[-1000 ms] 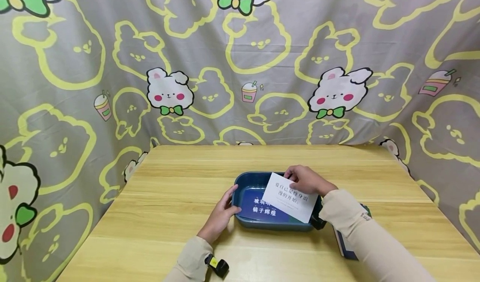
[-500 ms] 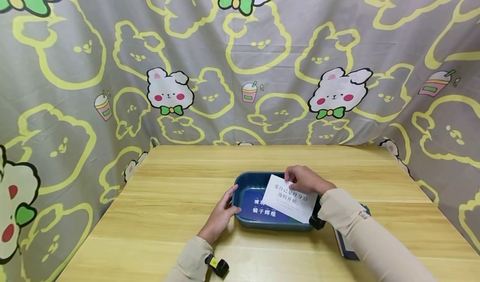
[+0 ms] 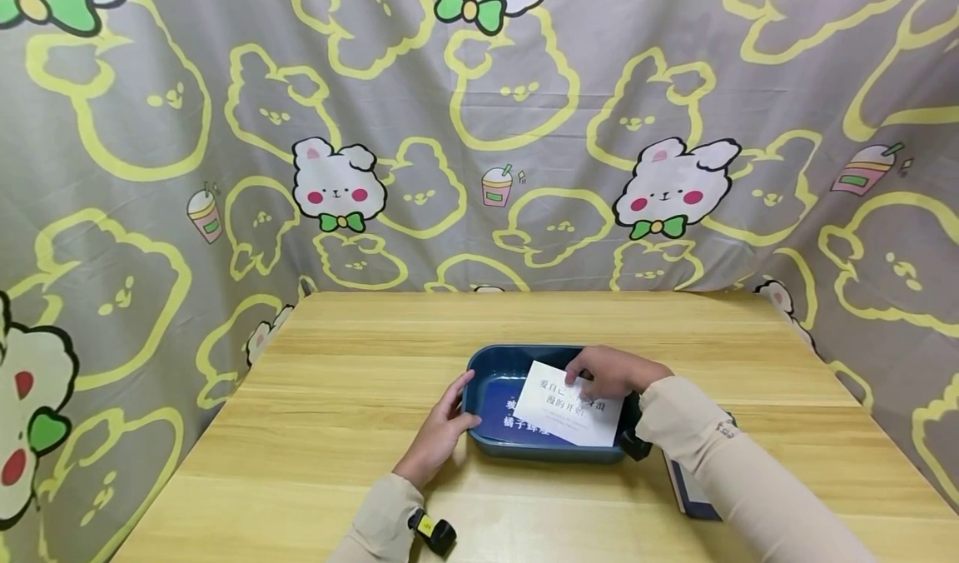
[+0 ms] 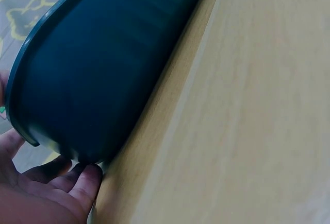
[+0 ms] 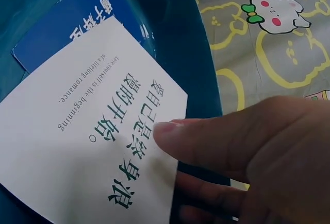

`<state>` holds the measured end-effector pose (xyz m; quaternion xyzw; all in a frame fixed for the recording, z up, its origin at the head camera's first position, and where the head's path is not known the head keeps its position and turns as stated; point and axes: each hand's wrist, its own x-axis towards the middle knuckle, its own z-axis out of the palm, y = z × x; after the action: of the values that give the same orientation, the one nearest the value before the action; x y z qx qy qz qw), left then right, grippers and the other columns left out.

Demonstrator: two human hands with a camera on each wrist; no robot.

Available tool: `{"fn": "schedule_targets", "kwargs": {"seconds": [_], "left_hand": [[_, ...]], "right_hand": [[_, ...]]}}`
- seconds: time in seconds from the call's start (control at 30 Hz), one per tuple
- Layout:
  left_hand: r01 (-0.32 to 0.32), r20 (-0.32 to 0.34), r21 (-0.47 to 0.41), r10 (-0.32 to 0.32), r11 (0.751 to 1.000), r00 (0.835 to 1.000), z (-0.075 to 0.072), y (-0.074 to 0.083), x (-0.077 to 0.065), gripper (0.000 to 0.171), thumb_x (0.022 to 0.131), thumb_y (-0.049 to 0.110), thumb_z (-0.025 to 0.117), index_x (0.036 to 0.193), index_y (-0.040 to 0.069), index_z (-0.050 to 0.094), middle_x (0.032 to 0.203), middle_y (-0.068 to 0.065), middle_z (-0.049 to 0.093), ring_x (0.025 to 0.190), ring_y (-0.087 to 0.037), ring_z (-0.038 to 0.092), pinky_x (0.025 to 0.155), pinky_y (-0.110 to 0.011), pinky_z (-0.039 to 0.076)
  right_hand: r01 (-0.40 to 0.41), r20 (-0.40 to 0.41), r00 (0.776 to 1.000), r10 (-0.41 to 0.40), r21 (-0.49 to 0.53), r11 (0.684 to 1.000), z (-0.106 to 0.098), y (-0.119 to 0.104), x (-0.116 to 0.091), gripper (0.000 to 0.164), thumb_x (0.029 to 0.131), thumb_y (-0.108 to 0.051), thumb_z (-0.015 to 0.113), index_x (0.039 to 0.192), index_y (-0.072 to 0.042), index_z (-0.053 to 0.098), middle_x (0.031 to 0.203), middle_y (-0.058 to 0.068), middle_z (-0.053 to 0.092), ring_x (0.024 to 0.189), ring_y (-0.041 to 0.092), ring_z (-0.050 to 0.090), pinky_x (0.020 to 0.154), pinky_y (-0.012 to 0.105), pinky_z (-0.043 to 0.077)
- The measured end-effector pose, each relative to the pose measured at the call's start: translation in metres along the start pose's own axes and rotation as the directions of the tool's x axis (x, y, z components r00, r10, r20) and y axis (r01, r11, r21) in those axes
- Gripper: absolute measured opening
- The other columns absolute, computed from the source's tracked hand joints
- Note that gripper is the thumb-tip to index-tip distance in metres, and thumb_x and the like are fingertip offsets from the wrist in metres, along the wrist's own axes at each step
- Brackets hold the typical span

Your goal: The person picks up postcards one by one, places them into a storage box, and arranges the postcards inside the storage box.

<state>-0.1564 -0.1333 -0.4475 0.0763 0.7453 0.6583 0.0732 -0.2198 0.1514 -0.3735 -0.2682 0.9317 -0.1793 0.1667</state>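
On the table [image 3: 315, 430] stands a dark teal plastic basin [image 3: 550, 453]. My left hand [image 3: 442, 434] grips its left end, thumb by the rim; in the left wrist view the fingers [image 4: 85, 185] curl against the lower wall. Inside, toward the right, my right hand [image 3: 610, 371] pinches a white card [image 5: 56, 147] printed with dark green Chinese characters and small English text. The card tilts low over a blue card [image 3: 494, 430] with white characters, which lies on the basin floor and is partly covered.
To the right of the basin, partly hidden beneath the right forearm, lies a dark blue-edged book or frame [image 3: 700, 509]. A grey curtain [image 3: 419, 213] with cartoon rabbits hangs behind the table and along both sides.
The white card has moved slightly down and left within the basin, covering more of the blue card's lettering. My right hand has lowered with it; the left hand has stayed put.
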Motion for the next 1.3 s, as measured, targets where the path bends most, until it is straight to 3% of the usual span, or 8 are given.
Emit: {"fn": "schedule_targets", "kwargs": {"seconds": [0.17, 0.33, 0.53, 0.67, 0.83, 1.03, 1.13, 1.3], "left_hand": [[-0.005, -0.002, 0.001, 0.005, 1.000, 1.000, 0.000, -0.002, 0.000, 0.065, 0.088, 0.001, 0.053, 0.147, 0.022, 0.033, 0.154, -0.025, 0.019, 0.137, -0.045, 0.022, 0.110, -0.060, 0.024], [-0.007, -0.001, 0.005, 0.007, 1.000, 1.000, 0.000, -0.001, 0.001, 0.065, 0.088, 0.002, 0.053, 0.146, 0.023, 0.033, 0.154, -0.025, 0.019, 0.137, -0.045, 0.022, 0.110, -0.059, 0.024], [-0.020, -0.004, 0.006, 0.020, 1.000, 1.000, 0.000, 0.000, 0.000, 0.067, 0.087, 0.001, 0.054, 0.147, 0.021, 0.032, 0.153, -0.027, 0.020, 0.136, -0.046, 0.023, 0.110, -0.060, 0.024], [-0.029, 0.005, 0.006, 0.029, 1.000, 1.000, 0.000, 0.001, -0.001, 0.068, 0.086, 0.001, 0.054, 0.148, 0.019, 0.030, 0.153, -0.028, 0.020, 0.136, -0.046, 0.024, 0.110, -0.060, 0.024], [-0.016, 0.004, 0.011, 0.016, 1.000, 1.000, 0.000, 0.002, 0.000, 0.068, 0.087, 0.002, 0.054, 0.148, 0.020, 0.031, 0.153, -0.027, 0.020, 0.136, -0.045, 0.023, 0.110, -0.059, 0.024], [-0.017, 0.000, 0.016, 0.017, 1.000, 1.000, -0.001, 0.002, 0.002, 0.067, 0.087, 0.001, 0.053, 0.147, 0.021, 0.032, 0.154, -0.027, 0.019, 0.137, -0.046, 0.022, 0.111, -0.060, 0.023], [-0.013, -0.001, 0.014, 0.013, 1.000, 1.000, -0.001, 0.002, 0.002, 0.067, 0.087, 0.002, 0.054, 0.147, 0.022, 0.032, 0.154, -0.026, 0.019, 0.137, -0.045, 0.022, 0.111, -0.060, 0.022], [-0.016, 0.008, 0.002, 0.016, 1.000, 1.000, -0.001, 0.002, 0.000, 0.067, 0.088, 0.002, 0.054, 0.148, 0.020, 0.030, 0.154, -0.027, 0.018, 0.137, -0.046, 0.021, 0.111, -0.060, 0.023]], "right_hand": [[0.000, -0.026, 1.000, 0.000, 0.019, 1.000, 0.000, 0.002, -0.001, 0.027, 0.083, -0.004, 0.069, 0.110, -0.004, 0.067, 0.116, 0.015, 0.064, 0.106, 0.030, 0.058, 0.091, 0.050, 0.050], [0.045, -0.123, 0.992, -0.037, 0.058, 0.997, -0.003, 0.007, -0.006, 0.026, 0.086, -0.005, 0.064, 0.112, 0.000, 0.065, 0.109, 0.015, 0.067, 0.095, 0.026, 0.061, 0.084, 0.048, 0.054], [0.098, -0.262, 0.963, -0.058, 0.140, 0.985, -0.006, 0.018, -0.016, 0.020, 0.088, -0.005, 0.062, 0.107, 0.001, 0.064, 0.094, 0.010, 0.067, 0.082, 0.019, 0.060, 0.075, 0.042, 0.055], [0.076, -0.342, 0.939, -0.008, 0.184, 0.980, -0.008, 0.024, -0.026, 0.017, 0.089, -0.007, 0.062, 0.104, 0.000, 0.064, 0.086, 0.005, 0.065, 0.077, 0.017, 0.058, 0.069, 0.037, 0.054], [0.020, -0.428, 0.899, 0.093, 0.253, 0.967, -0.009, 0.032, -0.043, 0.016, 0.089, -0.007, 0.061, 0.103, 0.002, 0.063, 0.084, 0.007, 0.063, 0.075, 0.020, 0.056, 0.067, 0.036, 0.050], [-0.070, -0.480, 0.848, 0.223, 0.315, 0.946, -0.006, 0.044, -0.062, 0.019, 0.090, -0.009, 0.059, 0.103, 0.004, 0.061, 0.085, 0.011, 0.063, 0.078, 0.022, 0.056, 0.068, 0.038, 0.050], [-0.124, -0.473, 0.838, 0.271, 0.318, 0.940, -0.003, 0.053, -0.070, 0.022, 0.089, -0.010, 0.059, 0.104, 0.005, 0.060, 0.086, 0.011, 0.063, 0.078, 0.023, 0.057, 0.068, 0.038, 0.049], [-0.216, -0.421, 0.843, 0.336, 0.306, 0.927, -0.001, 0.068, -0.084, 0.026, 0.085, -0.012, 0.063, 0.102, 0.007, 0.058, 0.085, 0.011, 0.061, 0.077, 0.023, 0.056, 0.066, 0.037, 0.047]]}}
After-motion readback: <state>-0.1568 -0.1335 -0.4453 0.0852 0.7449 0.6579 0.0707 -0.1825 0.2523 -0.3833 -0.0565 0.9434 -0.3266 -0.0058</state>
